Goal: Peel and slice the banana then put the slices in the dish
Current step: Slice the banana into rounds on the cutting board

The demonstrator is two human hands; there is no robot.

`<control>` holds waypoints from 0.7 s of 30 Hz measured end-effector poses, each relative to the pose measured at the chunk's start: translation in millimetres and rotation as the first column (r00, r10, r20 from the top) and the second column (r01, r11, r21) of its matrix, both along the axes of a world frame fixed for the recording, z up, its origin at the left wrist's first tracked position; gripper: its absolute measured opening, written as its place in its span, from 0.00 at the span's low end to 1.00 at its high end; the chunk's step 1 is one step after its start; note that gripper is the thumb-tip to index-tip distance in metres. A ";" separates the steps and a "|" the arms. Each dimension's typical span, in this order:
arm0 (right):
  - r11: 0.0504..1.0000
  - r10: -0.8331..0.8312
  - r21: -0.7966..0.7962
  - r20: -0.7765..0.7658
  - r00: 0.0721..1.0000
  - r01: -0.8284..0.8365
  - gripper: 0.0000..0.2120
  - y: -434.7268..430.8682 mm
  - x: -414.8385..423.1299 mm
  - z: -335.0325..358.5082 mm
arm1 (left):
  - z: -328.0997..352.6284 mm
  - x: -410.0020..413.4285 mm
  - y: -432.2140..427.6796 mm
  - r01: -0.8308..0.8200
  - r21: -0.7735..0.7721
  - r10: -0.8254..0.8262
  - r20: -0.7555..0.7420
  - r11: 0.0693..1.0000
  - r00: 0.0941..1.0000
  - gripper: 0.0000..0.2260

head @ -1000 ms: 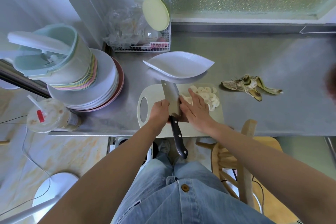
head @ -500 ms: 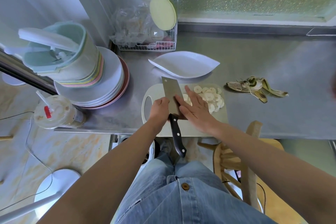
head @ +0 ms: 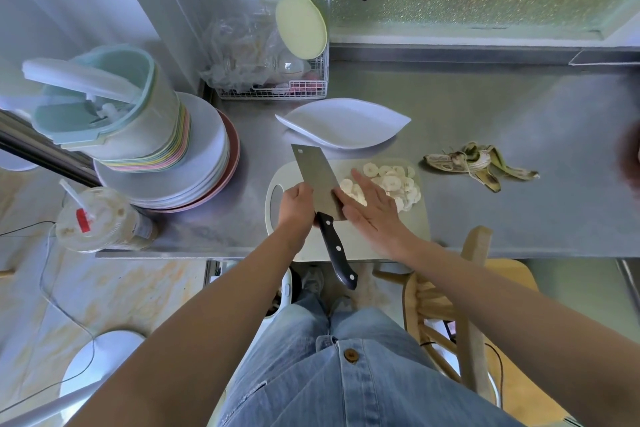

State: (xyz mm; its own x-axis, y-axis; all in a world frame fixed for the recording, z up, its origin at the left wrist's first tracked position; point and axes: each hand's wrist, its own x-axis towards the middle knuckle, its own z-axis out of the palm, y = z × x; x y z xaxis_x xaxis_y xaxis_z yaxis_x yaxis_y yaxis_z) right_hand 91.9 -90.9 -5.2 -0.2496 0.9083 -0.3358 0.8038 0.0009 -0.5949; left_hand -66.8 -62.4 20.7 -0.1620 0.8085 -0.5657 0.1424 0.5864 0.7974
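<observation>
A pile of several pale banana slices [head: 394,182] lies on the white cutting board [head: 414,229] at the counter's front edge. A cleaver [head: 317,177] with a black handle lies nearly flat on the board, blade pointing away from me. My left hand [head: 296,204] grips the cleaver where blade meets handle. With straight fingers, my right hand [head: 372,208] rests on the near slices, touching the blade's right side. The white leaf-shaped dish [head: 343,123] sits just behind the board with nothing in it. The banana peel [head: 478,165] lies to the right.
A stack of plates [head: 194,163] topped with pastel tubs [head: 114,104] fills the counter's left end. An iced drink cup [head: 100,218] stands at the front left corner. A wire rack [head: 277,80] is at the back. A wooden chair [head: 460,288] stands below on the right.
My right hand's fingers have slid forward onto the slices beside the blade. The cleaver has stayed in my left hand, shifting only slightly on the board.
</observation>
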 end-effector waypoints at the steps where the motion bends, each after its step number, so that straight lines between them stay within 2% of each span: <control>1: 0.999 -0.033 -0.026 -0.005 0.999 0.033 0.25 1.0 -1.5 0.2 | -1.2 0.4 0.1 0.005 0.012 -0.005 -0.001 1.000 1.000 0.11; 4: 0.960 -0.231 -0.183 -0.093 0.969 0.211 0.23 7.5 -9.2 6.4 | -3.6 1.7 -0.7 0.040 0.042 -0.039 -0.021 0.998 0.999 0.14; 7: 0.927 -0.298 -0.288 -0.171 0.939 0.241 0.24 11.3 -19.3 19.1 | -7.1 3.8 -1.6 0.083 0.045 -0.081 -0.046 0.996 0.996 0.13; 10: 0.929 -0.288 -0.287 -0.166 0.943 0.233 0.25 11.8 -24.6 24.4 | -9.0 6.4 -1.2 0.085 0.036 -0.085 -0.010 0.996 0.996 0.09; 15: 0.940 -0.266 -0.256 -0.136 0.954 0.225 0.23 14.5 -22.6 22.8 | -9.7 8.3 1.3 0.065 0.026 -0.065 -0.013 0.998 0.998 0.09; 17: 0.932 -0.302 -0.255 -0.161 0.940 0.255 0.22 15.2 -21.6 24.6 | -9.4 8.5 1.8 0.053 0.020 -0.053 -0.021 0.998 0.998 0.11; 21: 0.874 -0.412 -0.358 -0.190 0.891 0.328 0.25 15.9 -21.4 36.1 | -8.1 9.7 0.1 0.058 0.024 -0.057 -0.033 0.998 0.998 0.11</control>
State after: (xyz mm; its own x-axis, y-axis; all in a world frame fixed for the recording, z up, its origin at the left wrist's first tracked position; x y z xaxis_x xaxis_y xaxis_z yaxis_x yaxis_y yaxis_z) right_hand 70.5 -75.0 30.9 -0.0297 0.8108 -0.5846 0.5303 -0.4830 -0.6968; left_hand -57.1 -62.3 12.6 -0.1327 0.8306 -0.5408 0.2013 0.5568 0.8059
